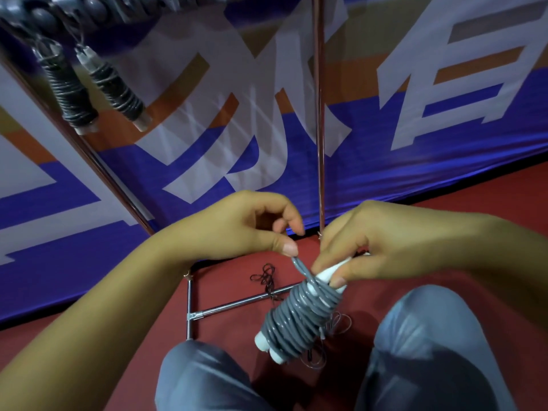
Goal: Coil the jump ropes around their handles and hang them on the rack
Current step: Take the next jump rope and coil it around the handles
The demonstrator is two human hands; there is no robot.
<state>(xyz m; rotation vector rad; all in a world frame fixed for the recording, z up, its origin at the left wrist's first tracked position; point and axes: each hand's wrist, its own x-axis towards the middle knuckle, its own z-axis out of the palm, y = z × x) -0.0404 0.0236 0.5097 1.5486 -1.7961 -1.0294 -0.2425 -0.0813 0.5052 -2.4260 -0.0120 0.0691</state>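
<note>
Both hands sit low between the knees (430, 345), left hand (249, 229) and right hand (376, 247) pinching at the grey rope bundle (299, 318) over the red floor (489, 209). Rack base bar (237, 304) lies on the floor just behind the bundle, with loose dark cord (265, 277) beside it. Upright pole (319, 114) rises directly behind the right hand; slanted pole (89, 152) crosses at left. Between the two poles, open room in front of the banner (415, 137). Upper left is taken: two coiled ropes (89, 87) hang from the top rail (98, 13)
</note>
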